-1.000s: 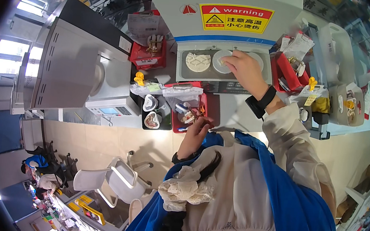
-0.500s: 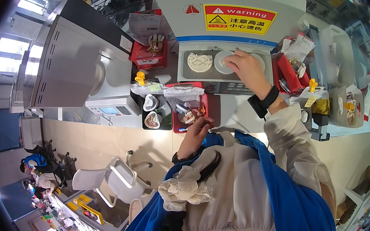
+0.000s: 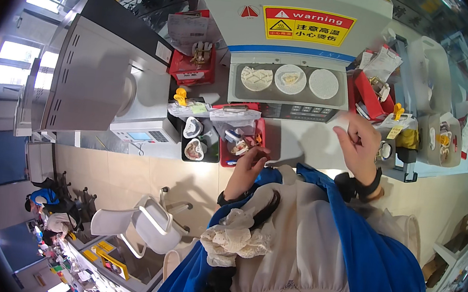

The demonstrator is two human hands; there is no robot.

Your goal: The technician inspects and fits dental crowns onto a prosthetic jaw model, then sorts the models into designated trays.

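Note:
Three round, pale honeycomb discs lie in the grey tray recess (image 3: pixel 301 100) of a machine: the left disc (image 3: pixel 256 79) carries a lattice of pale strips, the middle disc (image 3: pixel 290 79) bears a small cream-coloured piece, and the right disc (image 3: pixel 324 83) is bare. My right hand (image 3: pixel 359 148) hovers over the counter to the right of the machine, loosely curled, thumb apart from the fingers, with nothing visible in it. Beside the red tray (image 3: pixel 260 127) my left hand (image 3: pixel 246 173) has its fingers bent inward; what they hold, if anything, is hidden. Dental models (image 3: pixel 239 146) lie in that tray.
A black tray (image 3: pixel 210 138) with plaster dental models stands left of the red one. Red bins (image 3: pixel 191 76) (image 3: pixel 366 96) flank the machine. A grey device (image 3: pixel 141 130) with a screen and keypad is at left. White bins (image 3: pixel 440 139) stand at right.
My right hand has left the middle disc and moved right and toward me. The cream-coloured piece now shows uncovered on that disc. My left hand has stayed nearly in place.

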